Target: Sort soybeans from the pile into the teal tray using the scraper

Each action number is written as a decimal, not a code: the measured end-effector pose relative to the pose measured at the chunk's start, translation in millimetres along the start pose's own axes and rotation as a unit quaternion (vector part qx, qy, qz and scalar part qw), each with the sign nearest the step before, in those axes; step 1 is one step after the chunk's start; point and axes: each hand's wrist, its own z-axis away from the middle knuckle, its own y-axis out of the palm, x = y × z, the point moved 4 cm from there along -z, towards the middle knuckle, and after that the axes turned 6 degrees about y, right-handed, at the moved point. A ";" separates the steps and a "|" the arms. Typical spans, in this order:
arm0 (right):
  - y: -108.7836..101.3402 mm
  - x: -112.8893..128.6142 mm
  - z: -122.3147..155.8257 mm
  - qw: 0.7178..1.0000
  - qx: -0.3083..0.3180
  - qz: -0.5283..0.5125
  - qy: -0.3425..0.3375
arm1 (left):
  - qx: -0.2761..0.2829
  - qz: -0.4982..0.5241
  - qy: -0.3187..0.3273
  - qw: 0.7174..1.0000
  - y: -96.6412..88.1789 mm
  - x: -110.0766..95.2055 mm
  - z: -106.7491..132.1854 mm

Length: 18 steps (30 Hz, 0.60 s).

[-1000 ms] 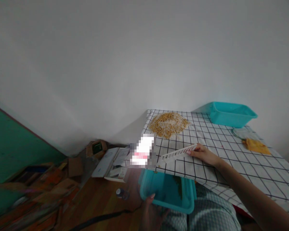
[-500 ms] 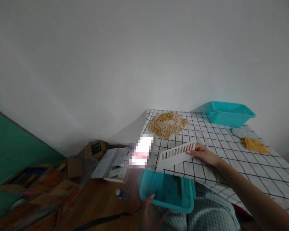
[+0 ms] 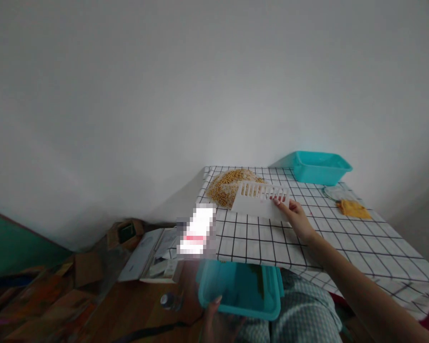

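Note:
My right hand is closed on the right end of a white slotted plastic panel, its slots facing up. The panel is tilted at the near side of a pile of yellow soybeans mixed with white grains and hides part of it. Below the table's front edge, my left hand grips the near left rim of a teal plastic tub, thumb over the rim. Some of the tub's inside is in shadow; a few small bits show near its far rim.
Another teal tub stands at the back right of the checked tablecloth. A clear bag and a yellow cloth lie before it. An open box, a bottle and cartons are on the floor at left.
My right hand has moved the slotted panel forward from the table's front edge to the pile. My left hand still holds the tub low at the edge. The whole view has shifted slightly.

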 end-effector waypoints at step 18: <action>-10.7 -4.7 -7.0 0.994 -0.080 0.063 -0.045 | 0.040 -0.023 0.003 0.999 -1.9 7.3 -3.4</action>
